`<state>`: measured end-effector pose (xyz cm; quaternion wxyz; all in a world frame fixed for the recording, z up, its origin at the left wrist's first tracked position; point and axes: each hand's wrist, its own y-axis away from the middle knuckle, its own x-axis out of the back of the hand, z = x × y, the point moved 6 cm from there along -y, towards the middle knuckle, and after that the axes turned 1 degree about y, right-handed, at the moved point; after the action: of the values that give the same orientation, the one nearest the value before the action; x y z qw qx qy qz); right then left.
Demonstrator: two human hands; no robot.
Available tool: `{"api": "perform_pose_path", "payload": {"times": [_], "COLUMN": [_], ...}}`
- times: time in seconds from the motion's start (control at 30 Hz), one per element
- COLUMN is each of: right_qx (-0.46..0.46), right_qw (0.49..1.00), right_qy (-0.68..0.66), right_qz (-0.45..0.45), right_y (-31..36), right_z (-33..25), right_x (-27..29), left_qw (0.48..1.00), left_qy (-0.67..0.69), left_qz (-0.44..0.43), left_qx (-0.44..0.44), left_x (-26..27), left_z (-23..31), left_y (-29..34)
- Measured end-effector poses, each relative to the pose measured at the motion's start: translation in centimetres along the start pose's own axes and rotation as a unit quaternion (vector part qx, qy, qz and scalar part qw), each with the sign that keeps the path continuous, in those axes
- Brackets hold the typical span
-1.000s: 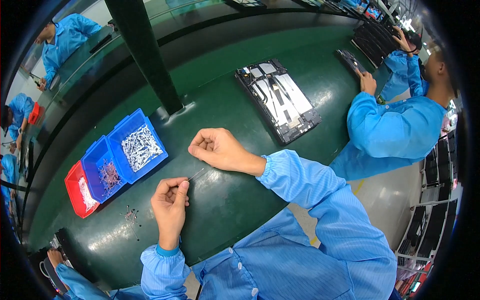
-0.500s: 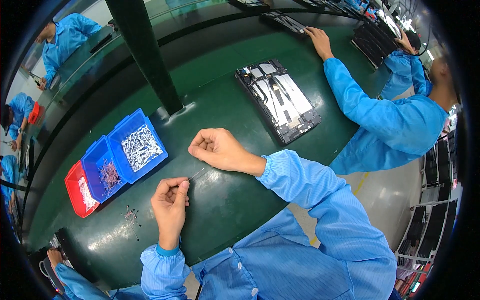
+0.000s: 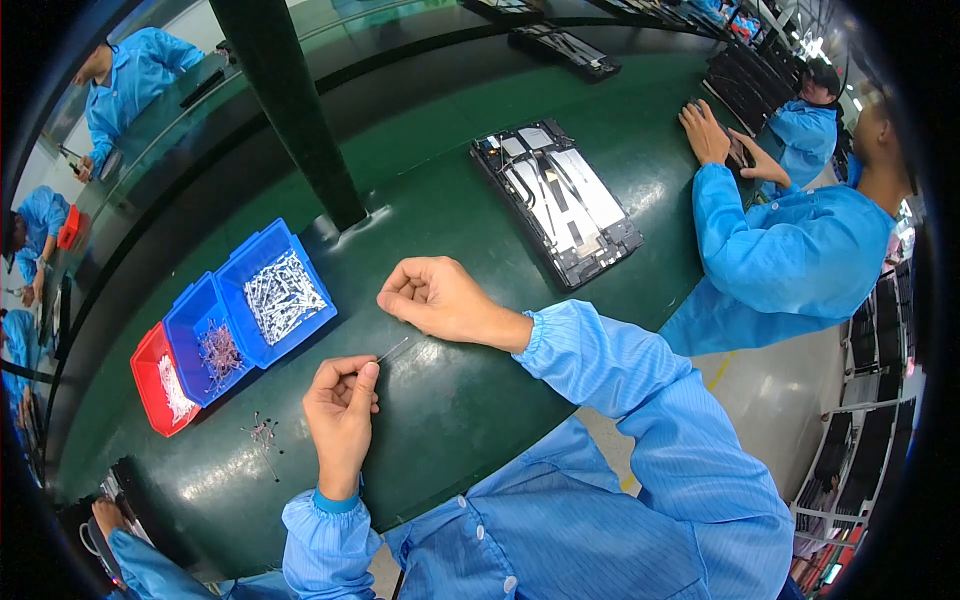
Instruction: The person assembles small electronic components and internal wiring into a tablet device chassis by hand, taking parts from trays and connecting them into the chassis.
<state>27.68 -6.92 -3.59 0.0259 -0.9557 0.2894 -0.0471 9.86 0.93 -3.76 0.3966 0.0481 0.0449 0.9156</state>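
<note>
My left hand [image 3: 342, 405] is closed, with thumb and forefinger pinching a thin wire [image 3: 394, 349] that sticks out toward the upper right. Just above and to the right, my right hand [image 3: 435, 298] hovers over the green table with curled fingers and the thumb against them; whatever it may hold is hidden. Left of my hands stand a blue bin [image 3: 318, 322] of white-and-silver small strips, a second blue bin [image 3: 180, 312] of pinkish thin wires and a red bin [image 3: 148, 395] of small white pieces. A few loose wires [image 3: 263, 437] lie below them.
An opened tablet-like device [image 3: 558, 205] with its inner parts bare lies right of my hands. A dark green post [image 3: 295, 120] rises behind the bins. At the right a co-worker [image 3: 790, 240] handles a dark object; another device [image 3: 565, 50] rests on the far line.
My hands and the wire have stayed where they were. The co-worker at right has drawn an arm back from the far device and now has both hands on a dark object.
</note>
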Motion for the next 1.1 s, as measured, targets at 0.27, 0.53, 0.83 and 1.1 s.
{"api": "perform_pose_path", "payload": {"times": [0.27, 0.53, 0.83, 1.1], "right_qx": [0.082, 0.132, 0.076, 0.083], "right_qw": [0.961, 0.931, 0.946, 0.952], "right_qy": [0.131, 0.176, 0.169, 0.166], "right_qz": [0.229, 0.290, 0.266, 0.243], "right_y": [-3.5, -3.3, -2.9, -2.6], "right_z": [1.2, 1.4, 1.9, 2.0], "right_x": [8.4, 10.8, 11.9, 12.2], "left_qw": [1.000, 1.000, 0.999, 1.000], "left_qy": [0.008, 0.004, 0.028, 0.019], "left_qz": [-0.010, -0.007, -0.002, -0.007], "left_qx": [-0.001, 0.006, 0.026, 0.009], "left_x": [-0.2, 0.4, 0.8, 0.6], "left_z": [0.2, -0.6, -1.1, -0.9], "left_y": [0.0, -0.4, -0.5, -0.5]}}
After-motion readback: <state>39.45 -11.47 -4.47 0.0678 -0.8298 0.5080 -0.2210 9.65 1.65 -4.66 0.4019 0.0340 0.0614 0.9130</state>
